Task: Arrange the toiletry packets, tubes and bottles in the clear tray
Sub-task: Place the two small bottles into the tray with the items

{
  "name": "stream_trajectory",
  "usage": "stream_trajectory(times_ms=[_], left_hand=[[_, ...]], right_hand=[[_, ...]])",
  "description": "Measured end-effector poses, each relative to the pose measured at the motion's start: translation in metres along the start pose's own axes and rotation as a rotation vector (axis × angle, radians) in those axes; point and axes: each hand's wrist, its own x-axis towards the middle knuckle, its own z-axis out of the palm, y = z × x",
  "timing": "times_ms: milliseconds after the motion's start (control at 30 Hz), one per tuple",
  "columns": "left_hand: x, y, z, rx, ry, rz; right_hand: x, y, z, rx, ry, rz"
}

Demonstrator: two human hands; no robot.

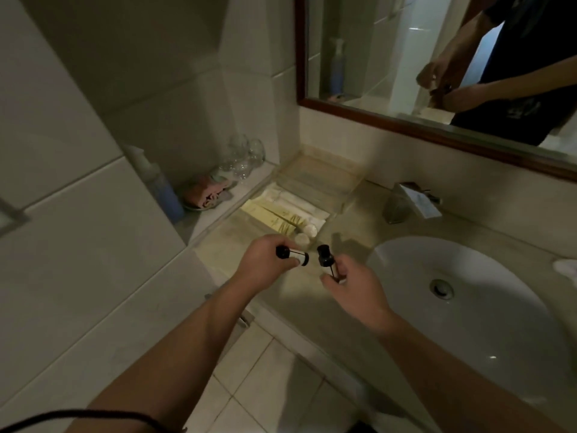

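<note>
The left hand's small bottle (pixel 293 255) is clear with black caps; the right hand's bottle (pixel 327 260) is dark with a black cap. Pale yellow and white packets (pixel 281 210) fill the clear tray (pixel 340 195). The sink (pixel 468 295) is white, the mirror frame (pixel 406 120) dark reddish-brown, the folded cloth (pixel 204 192) pink.

Far half of clear tray (pixel 324 179) open, near half filled with packets (pixel 281 210) and two white caps (pixel 307 232), bare counter (pixel 224 245) before it, glasses (pixel 246 157) on left ledge, tap (pixel 415 200) right
</note>
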Motion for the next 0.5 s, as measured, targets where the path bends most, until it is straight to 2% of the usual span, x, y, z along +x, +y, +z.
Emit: stream_trajectory(times_ms=[233,400,500], left_hand=[[0.067,-0.019,-0.024,0.069,-0.002,0.029],[0.117,-0.030,-0.032,0.106,-0.056,0.000],[0.144,-0.034,-0.037,0.112,-0.048,0.005]], right_hand=[[0.075,-0.007,0.013,0.012,0.009,0.012],[0.128,-0.004,0.032,0.204,0.000,0.086],[0.152,-0.004,0.034,0.181,-0.004,0.054]])
